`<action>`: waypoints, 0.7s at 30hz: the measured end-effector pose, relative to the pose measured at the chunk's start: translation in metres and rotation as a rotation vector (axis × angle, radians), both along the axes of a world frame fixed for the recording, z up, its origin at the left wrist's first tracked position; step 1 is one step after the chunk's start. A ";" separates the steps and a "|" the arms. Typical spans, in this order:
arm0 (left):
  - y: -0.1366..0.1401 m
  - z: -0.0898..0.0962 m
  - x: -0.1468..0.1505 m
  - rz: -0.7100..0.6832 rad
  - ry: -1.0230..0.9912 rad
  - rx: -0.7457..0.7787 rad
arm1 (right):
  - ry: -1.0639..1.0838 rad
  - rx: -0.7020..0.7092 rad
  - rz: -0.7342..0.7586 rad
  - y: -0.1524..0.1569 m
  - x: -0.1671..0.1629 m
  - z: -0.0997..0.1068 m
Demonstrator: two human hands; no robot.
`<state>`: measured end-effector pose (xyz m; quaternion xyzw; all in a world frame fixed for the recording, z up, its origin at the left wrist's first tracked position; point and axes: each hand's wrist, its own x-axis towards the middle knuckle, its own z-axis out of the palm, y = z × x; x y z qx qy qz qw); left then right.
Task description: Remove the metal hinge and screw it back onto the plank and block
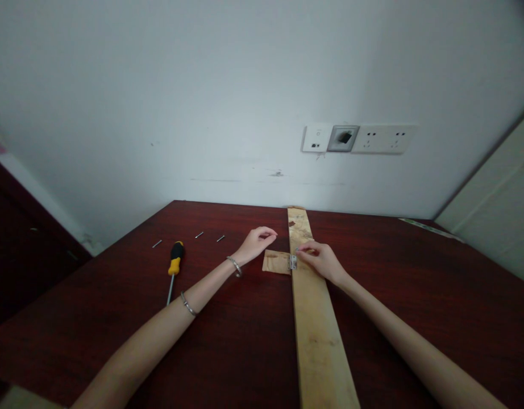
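Observation:
A long pale wooden board (321, 335) runs away from me across the table. Against its left side lies a short wood piece (275, 262), and a small metal hinge (292, 262) spans the joint. Just above the hinge, my right hand (321, 261) pinches a tiny shiny thing, seemingly a screw (296, 250). My left hand (256, 244) hovers left of the board, above the short piece, thumb and fingertips close together; whether anything is between them is too small to see. Left of it lie several screws, among them one screw (220, 238) nearest the hand.
A yellow-and-black screwdriver (175, 261) lies on the dark red table (228, 352), left of my left forearm. Other loose screws (157, 243) rest near it. A white wall with socket plates (351, 139) rises behind the table, and a pale strip (430, 228) lies at the far right edge.

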<state>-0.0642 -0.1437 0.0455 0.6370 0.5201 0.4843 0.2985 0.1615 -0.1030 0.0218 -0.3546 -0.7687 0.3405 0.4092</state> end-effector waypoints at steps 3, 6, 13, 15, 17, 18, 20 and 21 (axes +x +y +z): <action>0.000 0.000 0.000 0.006 -0.002 -0.011 | -0.003 0.007 -0.005 0.000 0.000 -0.002; 0.000 0.000 -0.001 0.004 -0.011 -0.007 | -0.003 0.016 -0.008 0.000 -0.001 -0.003; 0.002 -0.002 -0.002 0.003 -0.007 -0.006 | -0.018 0.039 -0.016 0.001 -0.002 -0.005; 0.002 -0.003 -0.002 0.005 -0.003 -0.005 | -0.024 0.048 -0.021 0.001 -0.002 -0.006; 0.002 -0.003 -0.002 0.009 -0.007 -0.004 | -0.030 0.058 -0.023 0.001 -0.002 -0.007; 0.003 -0.004 -0.002 0.009 -0.010 -0.002 | -0.033 0.063 -0.023 0.001 -0.002 -0.007; 0.003 -0.005 -0.002 0.006 -0.013 0.004 | -0.039 0.071 -0.020 0.002 -0.002 -0.008; 0.003 -0.005 -0.003 0.003 -0.012 0.006 | -0.042 0.075 -0.019 0.002 -0.002 -0.009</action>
